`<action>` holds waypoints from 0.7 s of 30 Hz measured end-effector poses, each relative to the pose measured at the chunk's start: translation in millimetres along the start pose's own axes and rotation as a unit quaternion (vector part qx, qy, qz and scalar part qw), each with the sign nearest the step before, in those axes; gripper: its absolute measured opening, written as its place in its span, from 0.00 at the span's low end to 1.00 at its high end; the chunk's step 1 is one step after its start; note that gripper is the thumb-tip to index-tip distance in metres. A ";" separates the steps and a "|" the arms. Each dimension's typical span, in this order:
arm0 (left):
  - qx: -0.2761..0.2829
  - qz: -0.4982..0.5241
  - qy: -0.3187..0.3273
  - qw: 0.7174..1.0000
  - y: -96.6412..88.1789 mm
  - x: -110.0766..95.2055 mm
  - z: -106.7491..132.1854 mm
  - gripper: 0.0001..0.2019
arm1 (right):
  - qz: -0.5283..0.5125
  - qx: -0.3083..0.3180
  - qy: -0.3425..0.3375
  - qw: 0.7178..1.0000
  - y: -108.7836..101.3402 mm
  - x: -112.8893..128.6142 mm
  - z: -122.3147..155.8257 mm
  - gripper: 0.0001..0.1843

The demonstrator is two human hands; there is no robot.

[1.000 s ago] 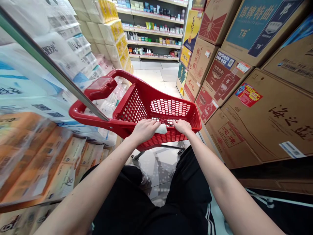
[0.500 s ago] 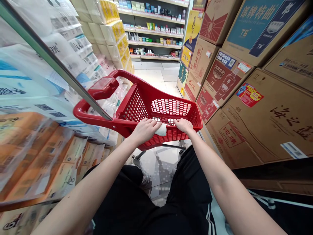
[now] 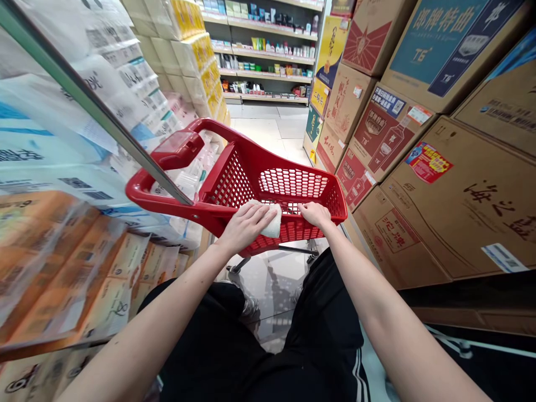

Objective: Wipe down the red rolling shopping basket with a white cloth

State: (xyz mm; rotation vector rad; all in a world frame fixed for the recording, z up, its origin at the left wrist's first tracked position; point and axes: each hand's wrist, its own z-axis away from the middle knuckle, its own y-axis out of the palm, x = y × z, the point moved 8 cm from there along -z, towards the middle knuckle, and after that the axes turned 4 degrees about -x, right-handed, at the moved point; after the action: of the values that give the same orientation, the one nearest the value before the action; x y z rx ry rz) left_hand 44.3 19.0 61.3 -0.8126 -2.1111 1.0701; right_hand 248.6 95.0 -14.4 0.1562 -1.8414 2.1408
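A white cloth [image 3: 273, 222] is held by the left hand [image 3: 246, 224] against the near rim [image 3: 215, 211] of a red plastic shopping cart [image 3: 253, 152] in a supermarket aisle. The cloth is pinned beneath nearly straight fingers, the thumb out of sight. Farther along the same rim, the edge is grasped by the right hand [image 3: 315, 214], its fingers curled over the basket side.

Compared with half a second ago, the cloth is spread wider: a bunched wad has been opened into a broader fold, draped down the outside of the basket, and the left hand has been flattened over it. The right hand and the cart are left practically where they were. By this change, more of the rim and outer side is probably brought under the cloth, as suits what looks like wiping, while the basket is apparently steadied by the other hand. The cart is flanked by wrapped paper packs [image 3: 62, 262] and stacked cartons [image 3: 456, 206].
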 end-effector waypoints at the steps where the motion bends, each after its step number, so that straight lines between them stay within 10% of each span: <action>1: -0.001 -0.002 -0.001 1.000 0.3 0.3 0.7 0.24 | 0.000 -0.001 -0.001 1.000 0.0 0.3 -0.3 0.32; 21: 0.060 -0.075 -0.062 0.993 15.2 5.1 -28.1 0.12 | -0.005 -0.006 0.012 1.000 -4.1 -2.6 0.1 0.33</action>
State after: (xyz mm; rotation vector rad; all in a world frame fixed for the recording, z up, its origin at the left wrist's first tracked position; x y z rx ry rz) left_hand 66.0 42.9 63.1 -0.5333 -2.1497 1.1793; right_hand 252.3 94.9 -11.2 0.1347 -1.8365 2.1142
